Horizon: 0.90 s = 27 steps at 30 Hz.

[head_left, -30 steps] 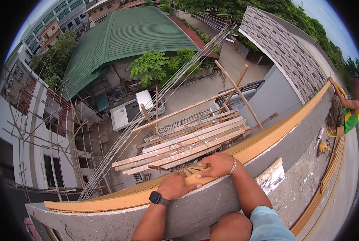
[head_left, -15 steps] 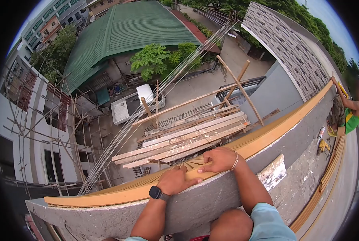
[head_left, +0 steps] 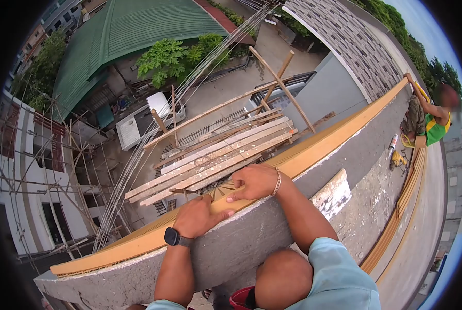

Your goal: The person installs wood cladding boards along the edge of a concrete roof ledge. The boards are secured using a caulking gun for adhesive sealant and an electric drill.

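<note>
A long tan ribbed panel [head_left: 112, 253] runs along the outer edge of the grey concrete parapet [head_left: 246, 240], its smooth top edge bent in a slight curve. My left hand [head_left: 196, 216], with a dark watch on the wrist, is closed over that top edge, fingers on the far side and thumb toward me. Just to its right, my right hand [head_left: 257, 183], a bracelet at its wrist, grips the same edge. The fingertips of both hands are partly hidden behind the panel. At the far right end, a co-worker's hand [head_left: 408, 77] is on the panel.
Beyond the parapet, planks [head_left: 215, 165] form a scaffold platform, with wires [head_left: 133, 191] crossing nearby. On my side lie a white-stained board [head_left: 334, 196], a sealant tube [head_left: 393, 142], a yellow-and-black tool [head_left: 397, 160] and long tan strips [head_left: 396, 217]. A co-worker [head_left: 437, 124] is at the right.
My view has turned and tilted slightly, so the scene sits further left. Both hands keep their grip on the panel's edge, close together as before.
</note>
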Each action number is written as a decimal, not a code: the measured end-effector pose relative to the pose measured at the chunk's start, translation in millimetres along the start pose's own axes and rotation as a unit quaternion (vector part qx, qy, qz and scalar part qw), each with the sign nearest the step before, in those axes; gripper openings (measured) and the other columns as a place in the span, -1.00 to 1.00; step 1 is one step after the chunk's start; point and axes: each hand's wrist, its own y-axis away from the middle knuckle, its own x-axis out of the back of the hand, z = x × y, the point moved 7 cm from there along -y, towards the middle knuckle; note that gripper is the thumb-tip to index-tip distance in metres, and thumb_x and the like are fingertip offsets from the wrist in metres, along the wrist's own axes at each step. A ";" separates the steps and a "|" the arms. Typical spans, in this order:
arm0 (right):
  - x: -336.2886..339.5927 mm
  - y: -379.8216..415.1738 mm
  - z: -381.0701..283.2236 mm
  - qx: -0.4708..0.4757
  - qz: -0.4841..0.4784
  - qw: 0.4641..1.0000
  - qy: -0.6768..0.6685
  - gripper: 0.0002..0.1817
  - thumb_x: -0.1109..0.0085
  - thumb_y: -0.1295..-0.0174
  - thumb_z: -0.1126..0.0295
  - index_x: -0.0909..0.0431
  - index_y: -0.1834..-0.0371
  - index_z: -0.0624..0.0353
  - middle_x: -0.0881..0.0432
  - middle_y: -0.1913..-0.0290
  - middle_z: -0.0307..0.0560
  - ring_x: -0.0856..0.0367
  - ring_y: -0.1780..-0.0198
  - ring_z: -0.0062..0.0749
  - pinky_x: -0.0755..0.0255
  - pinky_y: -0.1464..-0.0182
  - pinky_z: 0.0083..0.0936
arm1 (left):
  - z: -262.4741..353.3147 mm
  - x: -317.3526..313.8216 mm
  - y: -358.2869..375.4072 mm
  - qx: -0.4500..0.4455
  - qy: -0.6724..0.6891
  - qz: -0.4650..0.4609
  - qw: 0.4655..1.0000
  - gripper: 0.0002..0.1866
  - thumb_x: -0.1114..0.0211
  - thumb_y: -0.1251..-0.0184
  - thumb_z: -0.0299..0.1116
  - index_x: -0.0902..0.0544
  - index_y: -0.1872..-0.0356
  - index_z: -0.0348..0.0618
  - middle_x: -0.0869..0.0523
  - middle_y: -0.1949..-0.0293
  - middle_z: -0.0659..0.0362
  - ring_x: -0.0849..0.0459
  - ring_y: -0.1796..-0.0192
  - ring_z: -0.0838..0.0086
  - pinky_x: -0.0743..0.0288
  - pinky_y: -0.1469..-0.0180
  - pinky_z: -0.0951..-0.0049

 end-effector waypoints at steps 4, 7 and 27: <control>2.3 -0.1 -3.4 -0.011 -0.010 1.000 -0.002 -0.41 -0.22 0.09 -0.28 -0.60 0.46 0.11 -0.66 0.39 -0.02 -0.64 0.25 -0.08 -0.47 0.18 -0.28 | -7.2 -4.5 -2.6 -0.016 -0.010 0.029 0.999 -0.13 -0.12 -0.02 0.45 -0.58 0.14 -0.36 -0.66 0.27 -0.19 -0.65 0.16 -0.03 -0.49 0.11 0.11; 1.0 -1.1 -2.7 -0.013 -0.013 1.000 0.006 -0.41 -0.21 0.09 -0.28 -0.61 0.45 0.11 -0.67 0.38 -0.03 -0.64 0.25 -0.08 -0.48 0.17 -0.28 | -8.3 -5.2 -2.6 -0.015 -0.010 0.033 0.999 -0.13 -0.11 -0.03 0.45 -0.58 0.15 -0.35 -0.66 0.25 -0.19 -0.65 0.16 -0.03 -0.49 0.11 0.10; -0.3 0.9 -1.4 0.012 0.011 1.000 -0.002 -0.40 -0.27 0.16 -0.25 -0.62 0.49 0.17 -0.67 0.37 0.01 -0.64 0.22 -0.06 -0.46 0.14 -0.22 | 2.8 2.2 -0.4 -0.036 0.003 0.044 0.998 -0.27 -0.28 -0.03 0.27 -0.58 0.29 -0.40 -0.63 0.40 -0.23 -0.62 0.26 -0.07 -0.44 0.21 0.12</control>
